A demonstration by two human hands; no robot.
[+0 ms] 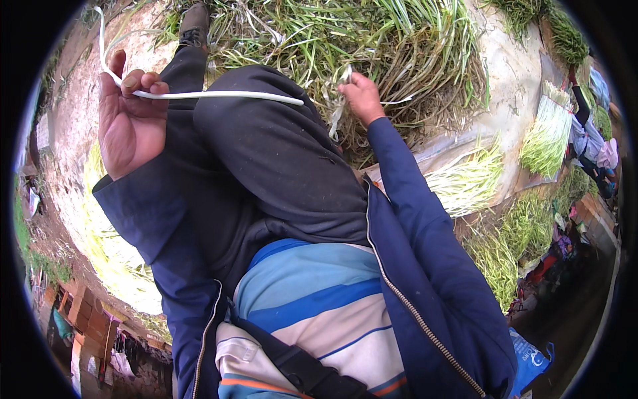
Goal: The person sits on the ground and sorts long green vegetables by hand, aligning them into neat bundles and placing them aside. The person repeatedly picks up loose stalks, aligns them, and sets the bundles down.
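My left hand is raised palm-up on the left, its fingers closed around one long white plant stalk. One end of the stalk reaches across above my bent knee, and the other curves upward past my fingers. Pinched in my right hand is a withered whitish strip of leaf, slightly blurred. That hand is over the near side of a big heap of uncleaned green stalks with brown, dry leaves and stems.
Pale stripped stalks lie on plastic sheeting at right, and more stalks are spread at left. A tied bundle lies further right, near another person's arm. Bricks stand lower left; a blue bag is lower right.
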